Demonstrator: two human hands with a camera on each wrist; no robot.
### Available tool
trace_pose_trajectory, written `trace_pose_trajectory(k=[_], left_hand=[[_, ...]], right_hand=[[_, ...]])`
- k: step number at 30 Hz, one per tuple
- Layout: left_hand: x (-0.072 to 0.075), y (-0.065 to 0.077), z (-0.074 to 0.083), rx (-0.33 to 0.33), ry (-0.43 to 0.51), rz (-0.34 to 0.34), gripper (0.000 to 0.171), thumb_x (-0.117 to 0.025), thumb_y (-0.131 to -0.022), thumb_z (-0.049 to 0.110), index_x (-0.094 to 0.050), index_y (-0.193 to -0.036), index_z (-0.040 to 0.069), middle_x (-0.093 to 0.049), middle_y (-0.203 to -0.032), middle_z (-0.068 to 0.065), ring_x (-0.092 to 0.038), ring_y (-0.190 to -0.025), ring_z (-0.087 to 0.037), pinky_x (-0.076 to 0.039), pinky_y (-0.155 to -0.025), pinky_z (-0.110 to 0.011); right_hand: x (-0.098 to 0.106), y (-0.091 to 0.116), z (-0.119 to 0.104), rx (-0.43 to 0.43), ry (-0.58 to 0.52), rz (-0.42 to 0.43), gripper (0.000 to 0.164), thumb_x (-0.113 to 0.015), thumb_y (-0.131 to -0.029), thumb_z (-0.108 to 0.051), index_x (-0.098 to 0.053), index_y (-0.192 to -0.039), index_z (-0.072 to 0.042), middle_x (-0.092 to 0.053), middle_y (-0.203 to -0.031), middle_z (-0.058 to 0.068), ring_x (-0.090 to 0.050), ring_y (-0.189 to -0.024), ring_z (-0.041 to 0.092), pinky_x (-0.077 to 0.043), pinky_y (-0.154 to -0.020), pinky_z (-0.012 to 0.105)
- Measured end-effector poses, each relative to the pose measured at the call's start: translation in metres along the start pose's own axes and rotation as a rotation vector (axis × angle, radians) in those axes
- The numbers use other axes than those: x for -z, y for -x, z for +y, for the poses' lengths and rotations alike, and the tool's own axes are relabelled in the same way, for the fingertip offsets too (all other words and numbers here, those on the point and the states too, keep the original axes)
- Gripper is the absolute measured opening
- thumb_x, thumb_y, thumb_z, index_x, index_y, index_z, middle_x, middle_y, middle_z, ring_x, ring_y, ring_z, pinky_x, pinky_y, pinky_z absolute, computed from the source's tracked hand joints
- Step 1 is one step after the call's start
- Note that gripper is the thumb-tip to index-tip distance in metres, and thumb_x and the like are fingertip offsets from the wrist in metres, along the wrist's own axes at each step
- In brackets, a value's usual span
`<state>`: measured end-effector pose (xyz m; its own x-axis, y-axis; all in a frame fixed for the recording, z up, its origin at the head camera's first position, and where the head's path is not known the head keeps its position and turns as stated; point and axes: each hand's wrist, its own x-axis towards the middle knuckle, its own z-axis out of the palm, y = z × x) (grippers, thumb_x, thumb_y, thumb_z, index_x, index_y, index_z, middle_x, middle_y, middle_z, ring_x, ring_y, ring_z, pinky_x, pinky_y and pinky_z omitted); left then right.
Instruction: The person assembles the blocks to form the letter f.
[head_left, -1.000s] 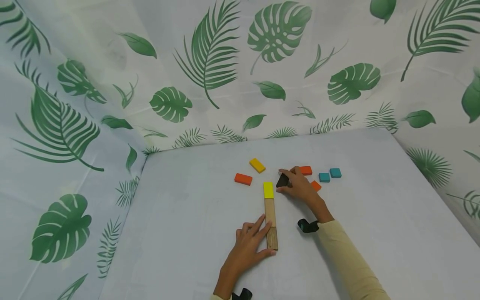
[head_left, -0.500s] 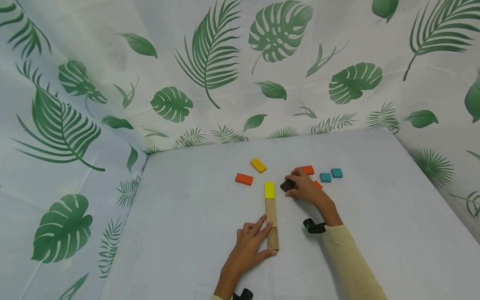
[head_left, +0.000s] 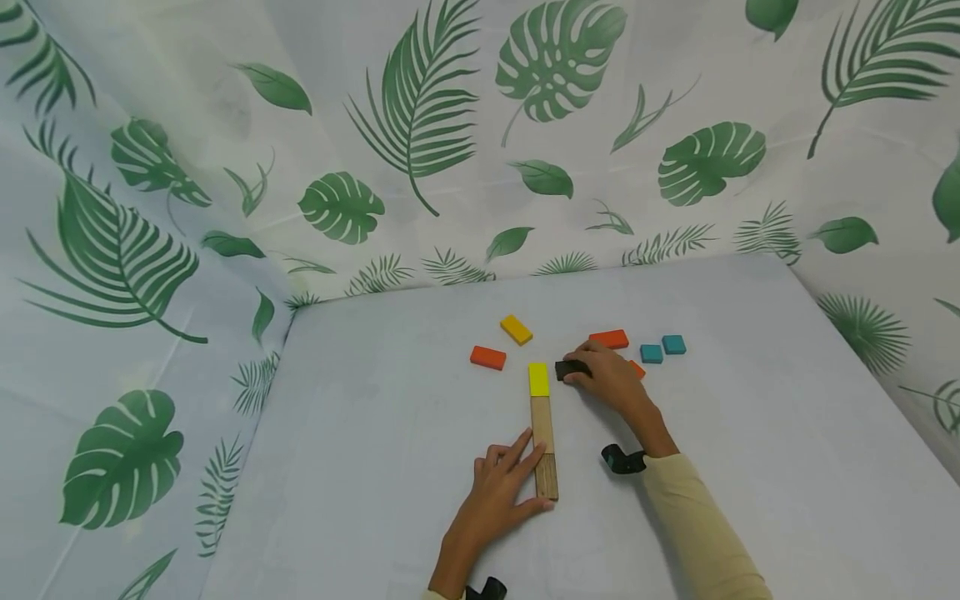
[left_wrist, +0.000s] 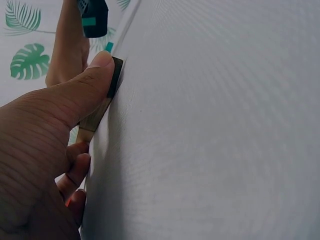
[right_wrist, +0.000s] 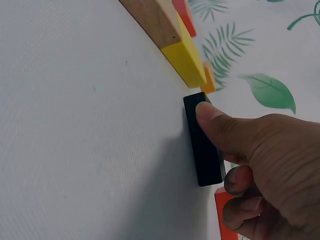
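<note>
A straight row on the white table joins a bright yellow block point(head_left: 538, 379), a light wooden block point(head_left: 541, 421) and a darker wooden block point(head_left: 547, 479). My left hand point(head_left: 491, 500) rests along the row's left side. Its thumb touches the near end, and fairly straight fingers lie against the two wooden blocks. Just right of the yellow block, my right hand point(head_left: 611, 375) pinches a black block point(right_wrist: 202, 145) between thumb and fingers. A narrow gap separates the black block from the yellow one. The right fingers cover part of the black block in the head view.
Beyond the row lie an orange-yellow block point(head_left: 516, 330) and a red block point(head_left: 488, 358). Past my right hand are another red block point(head_left: 608, 339), a partly hidden red block point(head_left: 637, 369) and two teal blocks point(head_left: 651, 354). Leaf-printed cloth point(head_left: 450, 125) hangs behind the table.
The black block has turned in my right hand and now lies level, its end pointing toward the yellow block. That hand shifted right, then slightly back left. My left hand stays put.
</note>
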<state>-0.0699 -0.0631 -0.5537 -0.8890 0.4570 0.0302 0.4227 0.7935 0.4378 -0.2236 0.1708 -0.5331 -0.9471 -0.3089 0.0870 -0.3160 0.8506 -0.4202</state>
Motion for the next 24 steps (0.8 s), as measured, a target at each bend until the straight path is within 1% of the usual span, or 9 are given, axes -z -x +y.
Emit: trace_pose_trajectory(k=[6, 9, 14, 24], left_hand=[[0.0002, 0.0003, 0.0005, 0.000, 0.005, 0.003, 0.080, -0.062, -0.084, 0.062, -0.033, -0.152, 0.032, -0.024, -0.163, 0.006, -0.040, -0.114, -0.013, -0.024, -0.076, -0.024], [0.0003, 0.0003, 0.0009, -0.001, 0.015, -0.002, 0.080, -0.062, -0.084, 0.062, -0.033, -0.152, 0.032, -0.024, -0.163, 0.006, -0.040, -0.114, -0.013, -0.025, -0.076, -0.025], [0.0011, -0.0001, 0.0017, 0.009, 0.000, -0.018, 0.079, -0.060, -0.084, 0.063, -0.033, -0.152, 0.033, -0.023, -0.163, 0.006, -0.040, -0.116, -0.013, -0.027, -0.078, -0.026], [0.0014, -0.0006, 0.0013, 0.011, -0.018, -0.019, 0.079, -0.060, -0.084, 0.064, -0.034, -0.152, 0.033, -0.023, -0.163, 0.007, -0.040, -0.115, -0.012, -0.027, -0.078, -0.025]], right_hand=[[-0.0018, -0.0017, -0.0076, 0.016, 0.045, 0.008, 0.041, -0.076, -0.085, -0.033, -0.071, -0.118, -0.009, -0.065, -0.114, 0.011, -0.063, -0.098, 0.028, -0.054, -0.086, 0.047], [-0.0029, -0.0022, -0.0088, 0.011, 0.056, 0.001, 0.041, -0.076, -0.085, -0.034, -0.071, -0.118, -0.010, -0.066, -0.114, 0.011, -0.063, -0.097, 0.028, -0.054, -0.084, 0.046], [-0.0062, -0.0035, -0.0085, 0.029, 0.075, 0.006, 0.044, -0.075, -0.084, -0.037, -0.071, -0.118, -0.010, -0.066, -0.114, 0.010, -0.065, -0.097, 0.027, -0.055, -0.081, 0.044], [-0.0073, -0.0036, -0.0096, 0.035, 0.061, 0.017, 0.044, -0.075, -0.084, -0.038, -0.071, -0.118, -0.010, -0.066, -0.114, 0.011, -0.065, -0.098, 0.027, -0.055, -0.082, 0.045]])
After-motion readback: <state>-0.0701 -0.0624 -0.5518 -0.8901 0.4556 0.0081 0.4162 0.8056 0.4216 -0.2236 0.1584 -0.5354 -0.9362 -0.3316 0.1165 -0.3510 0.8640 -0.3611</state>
